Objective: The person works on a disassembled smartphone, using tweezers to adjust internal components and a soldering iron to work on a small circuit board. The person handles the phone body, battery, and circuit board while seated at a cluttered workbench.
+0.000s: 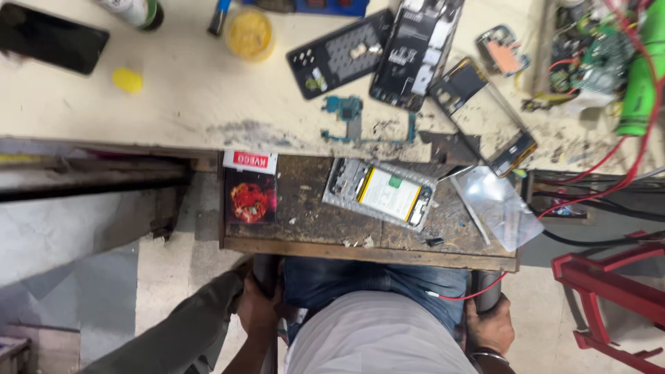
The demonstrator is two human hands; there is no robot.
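Dark metal tubes rise at the lower edge of the view, one under each hand, and both are cut off below. The left hand (258, 309) wraps the left tube (265, 271) with fingers curled tight around it; the right hand (490, 325), a bangle at its wrist, closes in the same way around the right tube (486, 287). What the tubes belong to is hidden by the person's lap, where blue trousers and a pale shirt fill the middle foreground. A sleeve in olive cloth enters from the lower left; its owner cannot be made out.

Just above the knees a worn wooden drawer shelf (312, 221) juts out beneath the bench. On it lies an opened phone (380, 193) with its yellow-edged battery showing, beside a clear plastic sheet (495, 204) that overhangs the right front corner, and a small red-printed card (250, 194) at the left end. The shelf's front rim sits close to the knees.

Behind it, the pale, stained bench top (194, 97) carries phone back covers, a bare circuit board (344, 111), a yellow-lidded pot (249, 31) and tangled red wires at right. A red stool frame (609, 291) stands at the right, over grey floor.
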